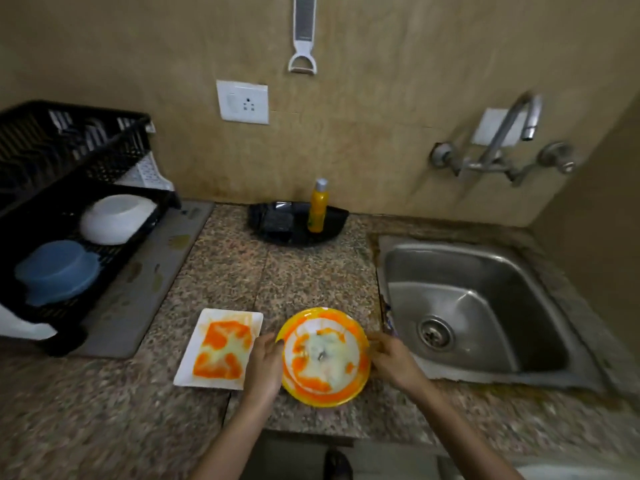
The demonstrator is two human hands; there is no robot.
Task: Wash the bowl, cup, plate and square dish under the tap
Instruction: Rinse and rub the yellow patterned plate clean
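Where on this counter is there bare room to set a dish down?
Free: the speckled granite counter between the black tray with its yellow bottle and the front dishes; also the steel sink. Crowded: the front, where the smeared white rectangular dish sits beside the yellow round plate gripped by left hand and right hand.

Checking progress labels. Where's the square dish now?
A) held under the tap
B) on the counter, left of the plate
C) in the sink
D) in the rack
B: the square dish lies flat on the counter just left of the plate, smeared orange.
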